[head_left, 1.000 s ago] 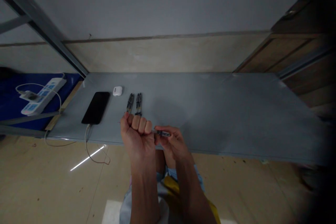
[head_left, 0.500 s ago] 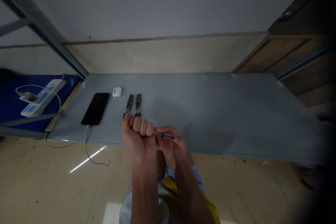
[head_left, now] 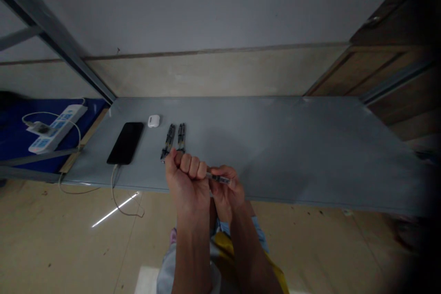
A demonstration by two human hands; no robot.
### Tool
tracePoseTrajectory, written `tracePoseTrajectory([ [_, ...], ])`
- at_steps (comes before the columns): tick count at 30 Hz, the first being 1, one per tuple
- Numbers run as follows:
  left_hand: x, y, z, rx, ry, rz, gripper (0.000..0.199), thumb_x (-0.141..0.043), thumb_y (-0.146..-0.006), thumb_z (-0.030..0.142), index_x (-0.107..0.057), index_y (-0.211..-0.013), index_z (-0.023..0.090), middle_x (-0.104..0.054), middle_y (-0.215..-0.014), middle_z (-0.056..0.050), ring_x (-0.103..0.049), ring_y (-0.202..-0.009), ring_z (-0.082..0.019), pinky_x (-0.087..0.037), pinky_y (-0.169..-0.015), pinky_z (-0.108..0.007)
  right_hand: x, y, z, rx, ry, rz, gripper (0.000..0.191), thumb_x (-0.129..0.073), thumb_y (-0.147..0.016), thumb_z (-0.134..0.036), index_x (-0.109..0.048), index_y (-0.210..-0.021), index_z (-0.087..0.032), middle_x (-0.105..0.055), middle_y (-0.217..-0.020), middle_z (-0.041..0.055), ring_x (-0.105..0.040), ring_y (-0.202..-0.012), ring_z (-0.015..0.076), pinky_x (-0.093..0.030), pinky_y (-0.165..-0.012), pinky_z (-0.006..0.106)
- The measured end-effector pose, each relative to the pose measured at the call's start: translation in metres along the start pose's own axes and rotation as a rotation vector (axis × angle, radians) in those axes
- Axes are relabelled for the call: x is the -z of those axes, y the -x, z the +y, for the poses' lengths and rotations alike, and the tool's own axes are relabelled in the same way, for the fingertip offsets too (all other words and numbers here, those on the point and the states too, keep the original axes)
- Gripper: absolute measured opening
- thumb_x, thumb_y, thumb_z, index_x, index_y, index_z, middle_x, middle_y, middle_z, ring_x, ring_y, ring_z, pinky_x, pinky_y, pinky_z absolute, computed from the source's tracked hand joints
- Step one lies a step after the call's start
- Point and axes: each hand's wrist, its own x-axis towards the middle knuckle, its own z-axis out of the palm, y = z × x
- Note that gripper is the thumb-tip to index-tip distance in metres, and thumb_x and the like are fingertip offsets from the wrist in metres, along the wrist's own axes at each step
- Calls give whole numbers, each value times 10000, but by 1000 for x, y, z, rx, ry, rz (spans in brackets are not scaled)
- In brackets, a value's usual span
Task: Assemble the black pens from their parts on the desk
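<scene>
My left hand (head_left: 188,177) is closed in a fist, palm side up, round one end of a pen (head_left: 218,178). The pen, clear with dark parts, sticks out to the right, where my right hand (head_left: 228,189) pinches it between thumb and fingers. Both hands are close together over the front edge of the grey table (head_left: 292,147). Behind my left hand lie two small groups of dark pens, a left one (head_left: 169,137) and a right one (head_left: 181,133); my fingers partly cover their near ends.
A black phone (head_left: 126,143) with a white cable (head_left: 115,193) lies left on the table, near a white earphone case (head_left: 153,121). A power strip (head_left: 58,129) rests on a blue surface at far left. Metal frame posts (head_left: 79,66) stand at the table's left corner.
My left hand has moved slightly right, closer to my right hand, showing more of the left pen group. My right hand stays nearly in place, still on the pen.
</scene>
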Motion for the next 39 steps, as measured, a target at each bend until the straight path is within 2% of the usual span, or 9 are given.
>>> tracePoseTrajectory([
  [7, 0, -2, 1, 2, 11, -5, 430, -339, -977, 214, -109, -614, 207, 23, -560, 71, 27, -452, -94, -57, -384, -262, 2, -2, 2, -24, 29, 52, 358, -760, -561, -552, -766, -753, -250, -724, -710, 26, -472, -412, 100, -416, -452, 257],
  [12, 1, -2, 2, 1, -11, -36, 431, -347, -974, 213, -122, -605, 206, 29, -567, 72, 26, -453, -92, -63, -386, -260, 0, 0, 1, -9, 51, 52, 281, -747, -626, -509, -752, -763, -264, -692, -663, 3, -512, -461, 107, -430, -491, 243],
  [14, 1, -1, 2, 3, -4, -38, 427, -340, -977, 209, -124, -608, 207, 25, -563, 72, 25, -452, -92, -66, -384, -258, -1, 1, 0, -22, 40, 60, 309, -742, -621, -531, -750, -768, -260, -691, -665, 9, -515, -468, 119, -439, -493, 257],
  [17, 0, 1, 3, -2, 16, -38, 428, -337, -978, 205, -121, -609, 208, 16, -549, 72, 22, -447, -91, -67, -378, -256, -3, 2, 0, -43, 8, 40, 382, -751, -572, -581, -751, -769, -253, -706, -700, 25, -508, -458, 129, -443, -481, 276],
  [22, -1, 4, 3, -9, 13, -43, 428, -341, -975, 209, -123, -607, 208, 16, -546, 72, 22, -446, -94, -66, -376, -259, -3, 1, 0, -6, 0, -20, 302, -755, -626, -528, -752, -769, -261, -661, -634, 5, -509, -450, 119, -425, -488, 253],
  [26, 1, 4, 3, -25, -63, -81, 442, -398, -957, 228, -122, -612, 207, 21, -558, 75, 26, -452, -93, -75, -379, -252, -3, 2, -1, -5, 7, -39, 291, -750, -643, -524, -756, -777, -267, -650, -645, 8, -506, -471, 117, -415, -490, 249],
  [32, 4, 7, 4, -95, -188, -187, 518, -522, -909, 269, -109, -604, 205, 16, -540, 84, 35, -450, -90, -83, -378, -239, -3, 2, 4, -2, 25, -72, 404, -693, -616, -647, -734, -778, -278, -562, -610, -1, -412, -437, 116, -344, -423, 254],
  [36, 3, 8, 3, -97, -186, -207, 525, -535, -906, 272, -106, -611, 205, 14, -538, 85, 39, -453, -91, -79, -379, -239, -4, 3, 5, -4, 88, -5, 352, -676, -644, -606, -709, -742, -270, -513, -599, 1, -392, -446, 120, -333, -422, 256],
  [39, 4, 7, 1, -80, -154, -192, 507, -511, -915, 263, -105, -616, 207, 18, -541, 81, 39, -452, -95, -69, -378, -248, -7, 5, 2, -27, 77, 83, 339, -719, -595, -582, -701, -689, -256, -528, -608, 13, -409, -480, 130, -358, -443, 258],
])
